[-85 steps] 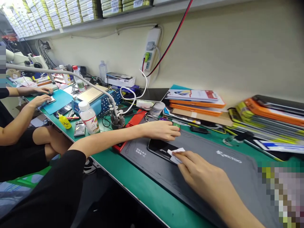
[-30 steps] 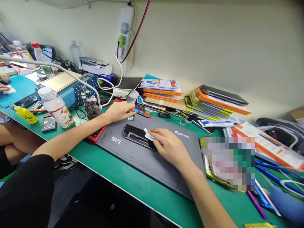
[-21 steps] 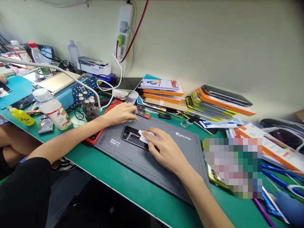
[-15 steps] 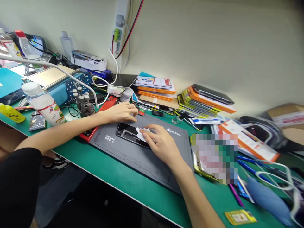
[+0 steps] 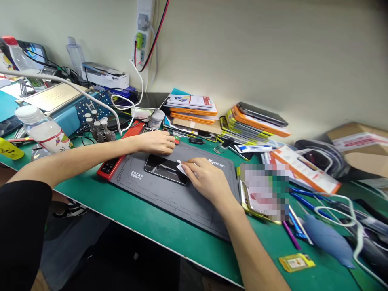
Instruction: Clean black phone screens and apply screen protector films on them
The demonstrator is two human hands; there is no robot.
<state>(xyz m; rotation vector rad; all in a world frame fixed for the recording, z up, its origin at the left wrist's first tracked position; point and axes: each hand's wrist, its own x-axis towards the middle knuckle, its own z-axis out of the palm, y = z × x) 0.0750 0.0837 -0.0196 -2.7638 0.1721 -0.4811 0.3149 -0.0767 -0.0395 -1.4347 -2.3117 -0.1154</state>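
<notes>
A black phone [image 5: 163,167] lies screen up on the grey work mat [image 5: 169,198]. My right hand [image 5: 204,178] presses a small white wipe [image 5: 181,167] onto the phone's right end, fingers closed on it. My left hand [image 5: 157,142] rests on the mat's far edge just behind the phone, fingers curled down beside a small red and green piece [image 5: 176,140]. Whether it holds anything is hidden.
The green bench [image 5: 169,238] carries a plastic bottle [image 5: 42,129], a red device [image 5: 117,161], a blue heating station [image 5: 60,103], stacks of orange and yellow packets [image 5: 251,127], a blue air blower [image 5: 329,240], cables and a yellow sachet [image 5: 297,262].
The view swung right, so everything shifted left in the picture. My right hand wiped along the phone and now sits at its right end. The left hand stayed behind the phone.
</notes>
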